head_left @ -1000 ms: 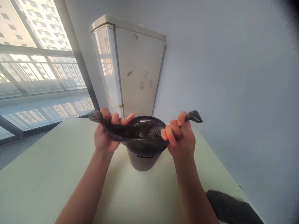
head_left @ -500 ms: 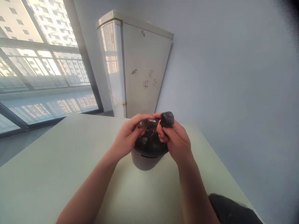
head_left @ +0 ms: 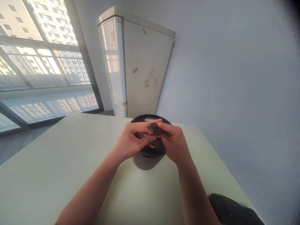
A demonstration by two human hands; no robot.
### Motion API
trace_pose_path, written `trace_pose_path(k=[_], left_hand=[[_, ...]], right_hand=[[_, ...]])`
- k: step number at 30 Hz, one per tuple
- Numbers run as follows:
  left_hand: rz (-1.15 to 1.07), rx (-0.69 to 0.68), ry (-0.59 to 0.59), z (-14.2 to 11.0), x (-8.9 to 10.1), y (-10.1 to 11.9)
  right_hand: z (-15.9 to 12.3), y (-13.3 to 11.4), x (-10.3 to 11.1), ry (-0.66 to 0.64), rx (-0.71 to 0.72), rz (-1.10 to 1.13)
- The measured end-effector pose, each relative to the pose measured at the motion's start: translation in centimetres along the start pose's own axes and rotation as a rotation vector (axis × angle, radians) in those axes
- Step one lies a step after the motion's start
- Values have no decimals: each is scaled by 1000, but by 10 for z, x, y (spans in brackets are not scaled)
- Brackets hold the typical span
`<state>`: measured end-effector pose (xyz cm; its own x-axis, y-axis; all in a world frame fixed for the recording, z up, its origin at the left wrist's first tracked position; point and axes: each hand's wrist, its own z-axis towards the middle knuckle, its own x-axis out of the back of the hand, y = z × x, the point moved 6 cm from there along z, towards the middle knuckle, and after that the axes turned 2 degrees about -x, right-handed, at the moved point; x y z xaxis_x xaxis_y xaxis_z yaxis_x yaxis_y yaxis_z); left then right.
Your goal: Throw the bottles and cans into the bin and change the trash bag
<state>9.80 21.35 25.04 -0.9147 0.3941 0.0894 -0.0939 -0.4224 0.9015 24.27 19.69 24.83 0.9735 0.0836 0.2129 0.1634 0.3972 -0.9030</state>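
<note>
A small grey bin (head_left: 142,162) with a black rim stands on the pale table (head_left: 58,168). A black plastic bag (head_left: 155,128) is gathered above the bin's mouth. My left hand (head_left: 132,140) and my right hand (head_left: 172,143) meet over the bin, fingers closed and pinching the bunched ends of the bag between them. Most of the bag is hidden behind my hands.
A white fridge (head_left: 138,62) stands behind the table against the grey wall. Large windows (head_left: 39,65) fill the left side. A dark object (head_left: 232,211) lies at the table's near right corner.
My hands came together from wide apart, drawing the bag's two stretched ends inward and bunching them over the bin's mouth.
</note>
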Motion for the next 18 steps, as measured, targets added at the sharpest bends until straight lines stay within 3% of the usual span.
trace_pose_path(k=[3,9,12,18], left_hand=[[5,95,134,-2,4,-6],[56,79,314,-4,12,-8],[48,86,402,-6,15,-9],[-16,50,312,-5,13,-6]], right_hand=[[0,1,1,26,-39,66],[-3,-8,-2,-80,25,3],[-4,-8,-1,-12,41,49],[-1,0,3,126,-45,121]])
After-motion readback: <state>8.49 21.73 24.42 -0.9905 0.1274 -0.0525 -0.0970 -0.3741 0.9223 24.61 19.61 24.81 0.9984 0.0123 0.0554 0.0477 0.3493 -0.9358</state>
